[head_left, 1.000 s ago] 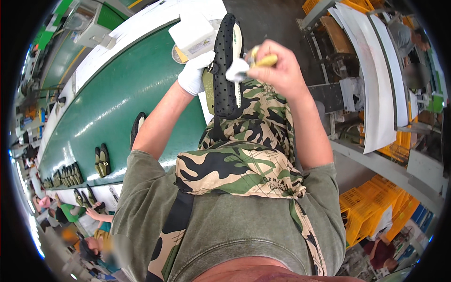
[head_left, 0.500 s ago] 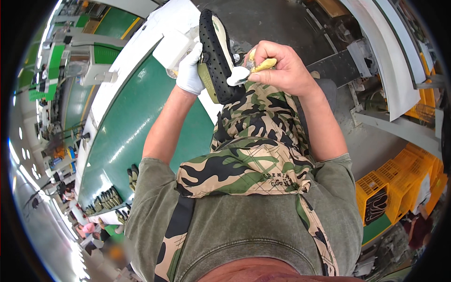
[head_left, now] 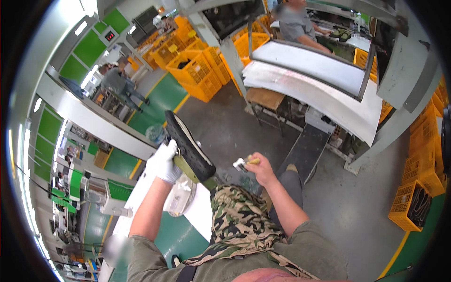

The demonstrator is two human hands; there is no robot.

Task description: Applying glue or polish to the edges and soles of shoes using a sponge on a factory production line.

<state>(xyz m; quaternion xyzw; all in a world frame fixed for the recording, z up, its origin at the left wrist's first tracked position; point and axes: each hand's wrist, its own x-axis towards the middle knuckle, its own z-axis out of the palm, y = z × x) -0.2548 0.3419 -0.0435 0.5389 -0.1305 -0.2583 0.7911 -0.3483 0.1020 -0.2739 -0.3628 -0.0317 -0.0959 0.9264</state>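
In my white-gloved left hand (head_left: 163,162) is a shoe (head_left: 191,149), olive green at one end, with a black studded part and a pale strip along one side. Its long side runs from upper left to lower right, in front of the camouflage apron (head_left: 239,218). My bare right hand (head_left: 264,173) is closed round a small brush-like tool (head_left: 240,164) with a yellowish handle and a white head. The tool is apart from the shoe, to its right. Its exact kind I cannot make out.
Below my left hand, a clear plastic container (head_left: 180,197) stands on the white-edged green table (head_left: 188,239). A wooden stool (head_left: 264,99) is under a white-covered bench (head_left: 310,89). Yellow crates (head_left: 195,70) stand beyond, others at far right. Two people are farther off.
My view has tilted up, showing more of the workshop ahead. The white-headed tool, which was against the shoe, is now away from it to the right. Both hands keep their holds.
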